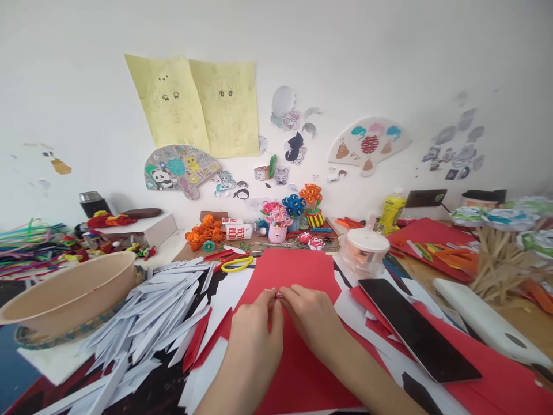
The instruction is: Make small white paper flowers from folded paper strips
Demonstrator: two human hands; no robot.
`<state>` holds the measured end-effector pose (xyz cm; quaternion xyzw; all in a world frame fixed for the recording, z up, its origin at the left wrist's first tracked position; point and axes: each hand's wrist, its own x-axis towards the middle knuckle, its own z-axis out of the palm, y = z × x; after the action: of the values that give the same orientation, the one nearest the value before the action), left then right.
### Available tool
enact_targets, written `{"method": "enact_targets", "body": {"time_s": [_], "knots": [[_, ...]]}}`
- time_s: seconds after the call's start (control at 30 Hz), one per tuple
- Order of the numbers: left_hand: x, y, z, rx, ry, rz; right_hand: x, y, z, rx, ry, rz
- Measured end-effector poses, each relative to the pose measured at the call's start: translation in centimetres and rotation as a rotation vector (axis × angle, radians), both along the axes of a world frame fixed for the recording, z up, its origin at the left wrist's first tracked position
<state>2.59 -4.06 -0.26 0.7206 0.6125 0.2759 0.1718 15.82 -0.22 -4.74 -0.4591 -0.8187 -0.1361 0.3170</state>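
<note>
My left hand (258,325) and my right hand (311,320) meet above a large sheet of red paper (294,271). Both are closed in a pinch, fingertips almost touching. Between them shows a small, thin whitish piece (277,295), perhaps a strip of paper; the fingers cover most of it. To the left lies a heap of folded white paper strips (159,305), with a few red strips (199,340) at its near side. Yellow-handled scissors (237,264) rest beyond my left hand.
A beige oval basin (73,288) stands at the far left. On the right are a black tablet (417,328), a lidded plastic cup (365,251), a white elongated device (488,320) and a yellow bottle (392,212). Pipe-cleaner flowers (276,216) line the back by the wall.
</note>
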Motion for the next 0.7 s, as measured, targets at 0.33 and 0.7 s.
{"method": "enact_targets", "body": {"time_s": [0.33, 0.7], "knots": [[-0.1, -0.7, 3.0, -0.154, 0.417, -0.054, -0.2, 0.1, -0.5, 0.071, 0.091, 0.069], [0.2, -1.1, 1.3, 0.179, 0.612, -0.046, -0.5, -0.4, 0.0, 0.140, 0.183, 0.049]]}}
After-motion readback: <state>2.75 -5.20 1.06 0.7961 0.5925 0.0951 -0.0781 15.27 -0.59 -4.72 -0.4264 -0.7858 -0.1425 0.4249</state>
